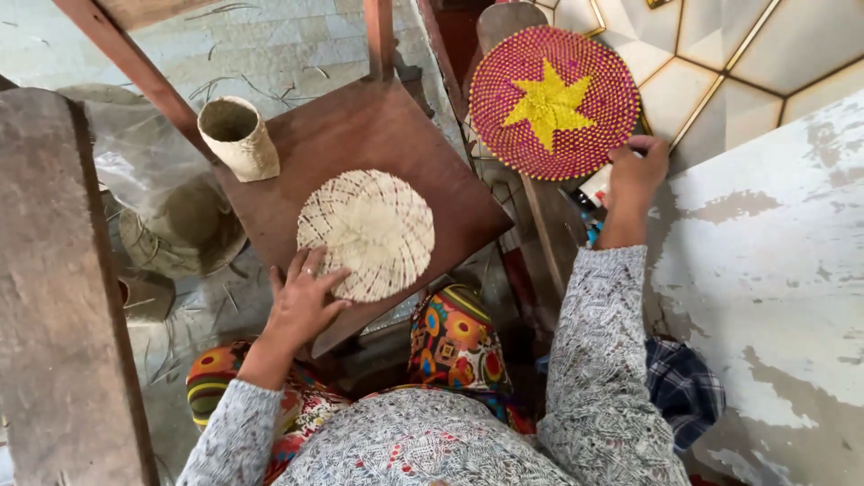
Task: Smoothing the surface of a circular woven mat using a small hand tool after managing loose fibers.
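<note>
A round natural-coloured woven mat (367,232) lies on a small brown wooden stool (360,135). My left hand (301,301) rests flat on the stool's near edge, fingers spread, touching the mat's rim. My right hand (635,171) reaches up to the right and grips the lower edge of a round pink woven mat with a yellow star (553,101), which stands tilted against the wall side. A small woven cup (238,137) sits on the stool's far left corner.
A grey wooden plank (54,297) runs along the left. A clear plastic bag with woven material (171,202) lies beside the stool. A peeling white surface (774,270) fills the right. Loose straw strands lie on the tiled floor.
</note>
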